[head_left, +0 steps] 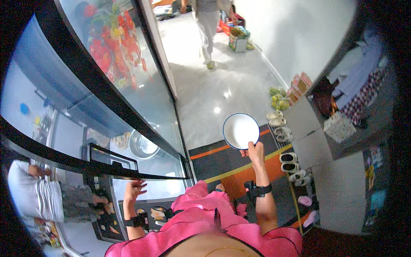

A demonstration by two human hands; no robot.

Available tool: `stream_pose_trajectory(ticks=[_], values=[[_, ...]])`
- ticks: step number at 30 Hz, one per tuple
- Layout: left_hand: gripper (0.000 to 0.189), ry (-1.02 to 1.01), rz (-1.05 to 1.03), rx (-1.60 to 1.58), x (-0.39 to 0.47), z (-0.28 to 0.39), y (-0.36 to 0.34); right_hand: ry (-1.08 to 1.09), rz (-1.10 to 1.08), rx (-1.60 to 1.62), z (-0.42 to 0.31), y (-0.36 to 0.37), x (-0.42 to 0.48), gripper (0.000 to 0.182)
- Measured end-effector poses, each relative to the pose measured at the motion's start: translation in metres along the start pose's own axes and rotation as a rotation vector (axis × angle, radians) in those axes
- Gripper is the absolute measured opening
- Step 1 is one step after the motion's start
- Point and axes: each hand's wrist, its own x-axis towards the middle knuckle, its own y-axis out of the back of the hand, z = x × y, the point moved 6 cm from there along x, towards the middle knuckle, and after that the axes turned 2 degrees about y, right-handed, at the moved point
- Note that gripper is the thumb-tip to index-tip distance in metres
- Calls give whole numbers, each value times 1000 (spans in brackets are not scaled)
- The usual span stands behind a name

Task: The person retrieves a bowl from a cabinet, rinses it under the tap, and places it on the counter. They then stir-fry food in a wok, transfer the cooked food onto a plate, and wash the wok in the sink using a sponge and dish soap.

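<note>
My right hand (256, 154) grips the near rim of a round white bowl (240, 130) with a dark blue edge, held out in front of me. The bowl's inside looks plain white, and glare hides any detail in it. Below it lies a striped floor mat (218, 160) in dark grey, orange and yellow. My left hand (135, 190) is at my left side with its fingers apart and nothing in it. It is nearest to the black frame of a glass sliding door (141, 176); whether it touches the frame, I cannot tell.
Several shoes (289, 162) line the mat's right side beside a grey cabinet (342, 192). Green fruit (278, 99) and a carton (298, 86) sit by the wall. Ahead, a person (207, 29) stands on the pale floor; another person (41, 196) is at left. A metal basin (144, 144) shows behind the glass.
</note>
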Motion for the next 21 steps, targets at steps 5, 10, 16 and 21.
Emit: stream_pose_trajectory(ticks=[5, 10, 16, 21], values=[[36, 370, 4, 687, -5, -49, -44, 32, -102, -47, -9, 5, 76, 27], [35, -118, -143, 832, 51, 50, -160, -26, -201, -37, -27, -4, 152, 27], [29, -343, -127, 546, 150, 123, -229, 1, -224, 48, -80, -8, 223, 29], [28, -323, -283, 170, 214, 187, -280, 25, -241, 47, -95, -10, 282, 27]])
